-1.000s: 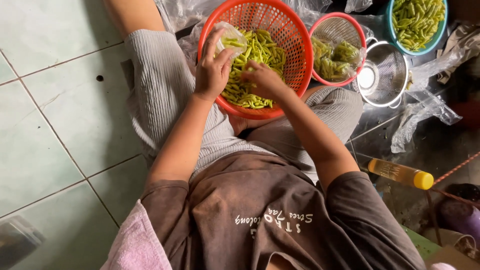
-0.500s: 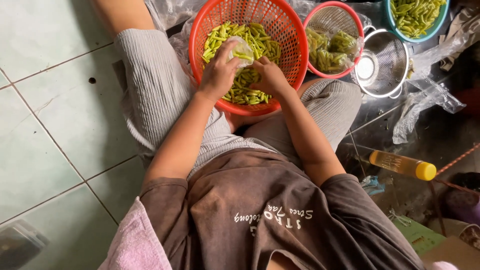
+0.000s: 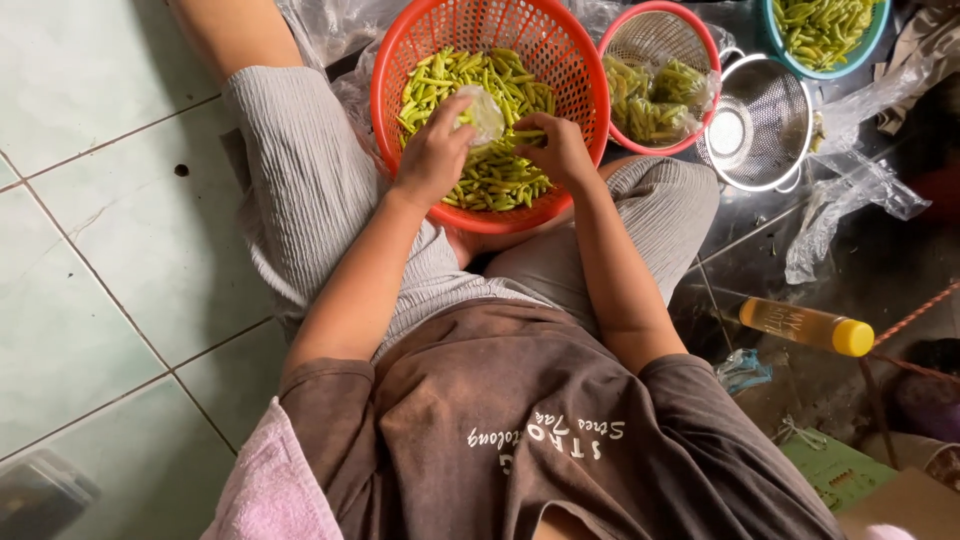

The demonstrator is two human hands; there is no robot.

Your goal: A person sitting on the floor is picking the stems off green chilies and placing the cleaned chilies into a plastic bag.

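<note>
a pale green tiled floor [image 3: 90, 230] is spreading out on the person's left, and the person is sitting on it with the legs folded around a big red-orange basket [image 3: 560, 60] that is resting in the lap. green chillies [image 3: 470, 85] are filling the basket's bottom, lying every which way, so no single long axis is showing. the left hand [image 3: 432, 155] is curling over the near side of the heap and is gripping a small clear plastic bag [image 3: 487, 112] at its top, the bag sitting just beyond the fingertips toward the basket's middle. the right hand [image 3: 560, 150] is pinching down into the chillies just beside it, fingers bunched; whether it is actually gripping a chilli is not showing. the two hands are lying close together, the bag between them and slightly further out, nearer the left hand. beyond the basket a smaller pink basket [image 3: 612, 30] is holding bagged chillies, a steel colander [image 3: 775, 130] is standing next to it, and a teal bowl [image 3: 872, 40] of more chillies is sitting at the far edge. a yellow-capped bottle [image 3: 805, 326] is lying on its side to the right.
</note>
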